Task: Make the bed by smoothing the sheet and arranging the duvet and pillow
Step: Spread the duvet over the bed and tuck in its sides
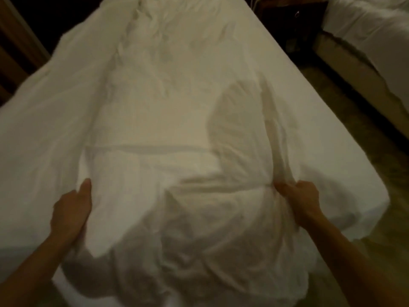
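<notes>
Seemingly to pull it flat, the left hand (70, 209) curls its grip round the edge of the rumpled duvet (166, 140) heaped along the bed (321, 120), while the right hand (298, 198) pinches a bunched fold.

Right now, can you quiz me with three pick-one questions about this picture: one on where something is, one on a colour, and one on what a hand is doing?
1. Where is the other bed?
A) at the upper right
B) at the far left
C) under the duvet

2. What colour is the duvet?
A) blue
B) white
C) red

3. What is the right hand doing?
A) hanging free
B) lying flat on the floor
C) gripping the duvet

Answers:
1 A, it shows at the upper right edge, across a dark gap.
2 B, the cloth is white all over.
3 C, its fingers bunch a fold of the fabric.
</notes>
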A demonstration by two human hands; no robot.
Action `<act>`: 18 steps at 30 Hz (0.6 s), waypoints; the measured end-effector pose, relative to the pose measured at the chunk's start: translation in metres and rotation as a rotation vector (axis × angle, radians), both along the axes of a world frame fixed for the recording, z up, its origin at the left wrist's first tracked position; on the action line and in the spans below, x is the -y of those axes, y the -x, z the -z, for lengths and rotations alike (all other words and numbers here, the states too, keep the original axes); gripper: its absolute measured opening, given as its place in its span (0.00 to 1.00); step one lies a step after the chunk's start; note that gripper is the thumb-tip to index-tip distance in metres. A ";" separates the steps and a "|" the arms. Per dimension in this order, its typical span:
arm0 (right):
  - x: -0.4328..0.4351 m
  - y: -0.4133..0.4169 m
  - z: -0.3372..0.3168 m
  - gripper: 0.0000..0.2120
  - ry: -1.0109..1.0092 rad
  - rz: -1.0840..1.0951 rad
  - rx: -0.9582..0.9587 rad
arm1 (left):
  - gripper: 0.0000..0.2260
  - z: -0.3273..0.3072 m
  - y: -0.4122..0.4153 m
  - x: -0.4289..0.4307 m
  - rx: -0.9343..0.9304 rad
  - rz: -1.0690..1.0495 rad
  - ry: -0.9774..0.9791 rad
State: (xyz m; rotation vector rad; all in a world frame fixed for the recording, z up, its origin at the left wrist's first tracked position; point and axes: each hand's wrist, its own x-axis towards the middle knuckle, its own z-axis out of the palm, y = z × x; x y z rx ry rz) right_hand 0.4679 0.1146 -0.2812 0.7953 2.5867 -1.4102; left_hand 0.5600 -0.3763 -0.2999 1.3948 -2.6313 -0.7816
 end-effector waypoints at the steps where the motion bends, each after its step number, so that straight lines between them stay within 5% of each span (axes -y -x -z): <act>1: 0.000 -0.001 -0.001 0.30 -0.028 -0.009 -0.024 | 0.45 0.001 0.000 0.002 -0.008 -0.012 0.031; 7: 0.012 -0.002 0.002 0.25 -0.300 -0.001 0.116 | 0.30 -0.001 0.002 -0.010 0.125 0.004 0.060; 9: 0.019 -0.003 -0.006 0.29 -0.529 -0.018 0.010 | 0.22 -0.010 0.011 -0.008 0.052 0.018 0.143; 11: 0.042 -0.001 -0.016 0.30 -0.716 -0.079 -0.291 | 0.23 -0.027 0.031 -0.014 -0.169 0.098 0.411; 14: 0.123 0.013 -0.029 0.25 -0.768 -0.351 -0.716 | 0.24 -0.056 0.091 -0.075 -0.367 0.402 0.574; 18: 0.186 0.036 0.000 0.24 -0.828 -0.834 -0.584 | 0.22 -0.015 0.118 -0.149 -0.279 0.918 0.710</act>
